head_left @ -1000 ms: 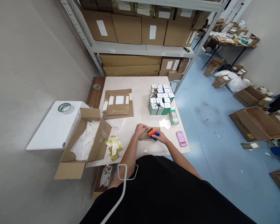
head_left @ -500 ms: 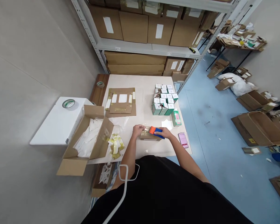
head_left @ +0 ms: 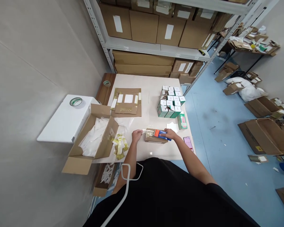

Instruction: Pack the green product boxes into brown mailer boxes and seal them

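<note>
A small brown cardboard box (head_left: 153,139) lies on the table in front of me. My right hand (head_left: 169,134) is closed around a blue and orange tape dispenser (head_left: 161,134), held over the box's right part. From the dispenser a strip of clear tape (head_left: 148,132) stretches leftward above the box. My left hand (head_left: 136,135) pinches the tape's free end, just left of the box. A white sheet of paper (head_left: 172,127) lies behind my right hand, beside a green and pink carton (head_left: 182,121).
Several white and green cartons (head_left: 171,102) stand at the back right. Flattened cardboard (head_left: 127,104) lies at the back left. An open carton of white packing material (head_left: 94,135) and crumpled yellow tape (head_left: 120,146) are at left. A phone (head_left: 187,142) lies near the right edge.
My left hand has moved left, away from the dispenser, and the tape between my hands is longer. The dispenser stays over the box's right part. The camera view has shifted slightly.
</note>
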Tool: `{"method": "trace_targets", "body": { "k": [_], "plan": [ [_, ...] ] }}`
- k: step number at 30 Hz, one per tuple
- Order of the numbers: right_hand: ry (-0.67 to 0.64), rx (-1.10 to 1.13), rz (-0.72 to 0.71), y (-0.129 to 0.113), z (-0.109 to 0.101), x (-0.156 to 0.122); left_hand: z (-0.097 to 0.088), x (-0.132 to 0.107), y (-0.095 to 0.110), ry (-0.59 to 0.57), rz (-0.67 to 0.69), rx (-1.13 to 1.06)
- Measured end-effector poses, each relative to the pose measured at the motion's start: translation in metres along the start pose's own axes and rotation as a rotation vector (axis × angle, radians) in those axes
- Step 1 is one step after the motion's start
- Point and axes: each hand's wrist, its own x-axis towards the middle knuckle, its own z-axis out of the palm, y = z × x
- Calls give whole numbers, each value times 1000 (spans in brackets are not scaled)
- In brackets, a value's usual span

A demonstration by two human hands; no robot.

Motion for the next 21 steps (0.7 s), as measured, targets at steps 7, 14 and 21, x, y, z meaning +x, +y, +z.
{"method": "trace_targets", "body": {
  "k": [7,14,21],
  "plan": [
    [29,-116,22,-8,12,10,10,1,-22,-3,-92,24],
    [6,-131,32,-9,17,13,24,8,-34,-27,-179,9],
    [4,-116,47,-14,14,12,46,6,-28,-146,-207,0]
  ]
}}
